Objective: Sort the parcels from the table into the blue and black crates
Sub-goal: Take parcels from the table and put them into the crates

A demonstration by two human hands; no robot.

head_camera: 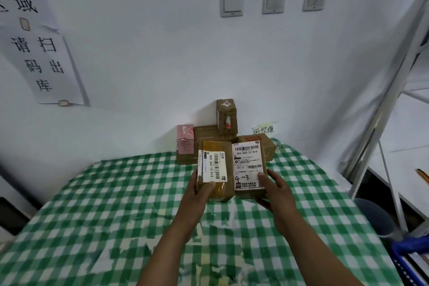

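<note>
Green-check table: your left hand grips taped parcel, right hand grips labelled parcel. Both likely light, stiff; hold sides.

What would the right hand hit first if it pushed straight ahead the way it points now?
Probably the brown box just behind the 4-3 parcel that the right hand holds; the parcel would reach it before the wall. The gap between them is unclear.
</note>
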